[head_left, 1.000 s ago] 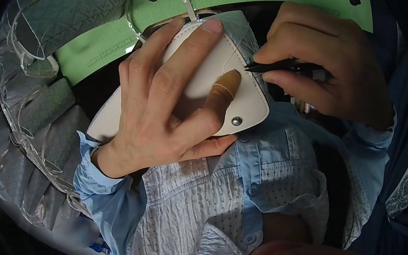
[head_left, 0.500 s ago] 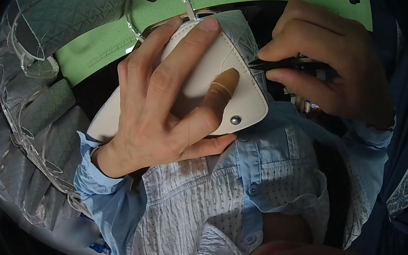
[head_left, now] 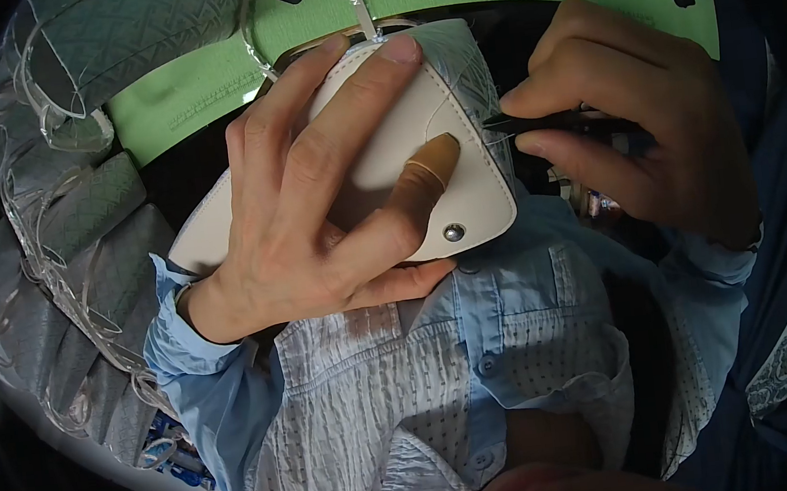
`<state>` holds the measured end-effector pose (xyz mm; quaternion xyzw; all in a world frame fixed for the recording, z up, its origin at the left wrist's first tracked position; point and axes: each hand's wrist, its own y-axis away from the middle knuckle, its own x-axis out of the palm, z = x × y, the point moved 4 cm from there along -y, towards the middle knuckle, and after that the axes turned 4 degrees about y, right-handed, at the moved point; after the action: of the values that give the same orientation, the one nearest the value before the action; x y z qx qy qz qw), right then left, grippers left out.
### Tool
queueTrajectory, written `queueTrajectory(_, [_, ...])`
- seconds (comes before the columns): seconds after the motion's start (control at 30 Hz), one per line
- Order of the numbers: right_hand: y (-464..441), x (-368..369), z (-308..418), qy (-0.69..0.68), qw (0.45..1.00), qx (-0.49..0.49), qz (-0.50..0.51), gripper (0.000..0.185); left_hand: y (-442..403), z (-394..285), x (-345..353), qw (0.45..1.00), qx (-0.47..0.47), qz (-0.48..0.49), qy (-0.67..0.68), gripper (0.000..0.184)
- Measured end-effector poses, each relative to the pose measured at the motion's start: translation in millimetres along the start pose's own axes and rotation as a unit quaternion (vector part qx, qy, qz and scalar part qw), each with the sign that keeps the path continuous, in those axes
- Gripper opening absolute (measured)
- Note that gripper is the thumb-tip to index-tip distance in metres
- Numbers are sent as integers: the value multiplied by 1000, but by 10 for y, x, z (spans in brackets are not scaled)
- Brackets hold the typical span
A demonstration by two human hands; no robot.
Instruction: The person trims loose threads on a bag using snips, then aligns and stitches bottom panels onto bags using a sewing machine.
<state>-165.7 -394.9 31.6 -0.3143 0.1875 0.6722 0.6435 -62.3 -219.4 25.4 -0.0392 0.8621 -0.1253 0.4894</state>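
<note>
You have access at the lower right corner of the panel (head_left: 480, 198); your left hand (head_left: 298, 203) obstructs its middle.

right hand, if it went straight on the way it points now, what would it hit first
The black tool in the right hand would probably meet the plastic-wrapped side first, beside the cream flap; depth is unclear, so they may already touch.

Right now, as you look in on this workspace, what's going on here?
A person's left hand is spread over a cream stitched flap with a round metal stud; one finger wears a tan cover. The right hand has a dark pointed tool in its grip, tip close to the stitched edge. Grey patterned pieces lie off to the left.
</note>
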Motion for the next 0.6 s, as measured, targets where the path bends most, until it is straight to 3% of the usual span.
queueTrajectory(0.47, [75,-34,-68,27,1000,4,-12,20,32,-8,-14,1000,-8,9,-16,69])
queueTrajectory(0.6, [230,-83,-224,-14,991,122,-49,23,21,-15,-23,999,-45,16,-25,74])
